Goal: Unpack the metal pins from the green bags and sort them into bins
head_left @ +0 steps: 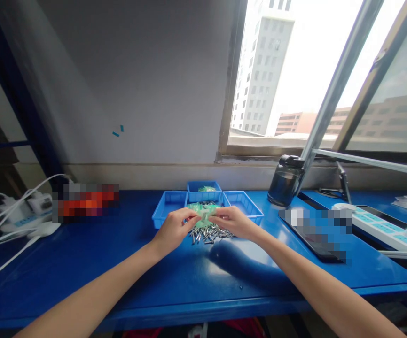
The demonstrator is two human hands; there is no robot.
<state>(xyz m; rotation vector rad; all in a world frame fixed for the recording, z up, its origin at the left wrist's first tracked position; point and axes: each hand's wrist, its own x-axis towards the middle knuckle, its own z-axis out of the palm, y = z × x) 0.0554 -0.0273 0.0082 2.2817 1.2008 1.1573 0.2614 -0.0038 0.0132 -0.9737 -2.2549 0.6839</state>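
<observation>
A small green plastic bag (204, 217) is stretched between my two hands. My left hand (173, 227) pinches its left side, fingers closed. On the opposite side my right hand (238, 222) grips it between thumb and fingers. Beneath the bag, a heap of silver screws (208, 234) lies loose on the blue table (189, 272). Just behind the hands stand a left blue bin (159, 217) and a right blue bin (255, 215). The bag partly hides the middle bin area, where more screws show. What the bag holds, I cannot make out.
Farther back, a blue bin (204, 185) has green plastic in it. A dark bottle (285, 182), a phone (318, 244) and a power strip (387, 227) sit to the right. White cables (11, 220) run along the left. One tiny piece (240, 287) lies near the front edge.
</observation>
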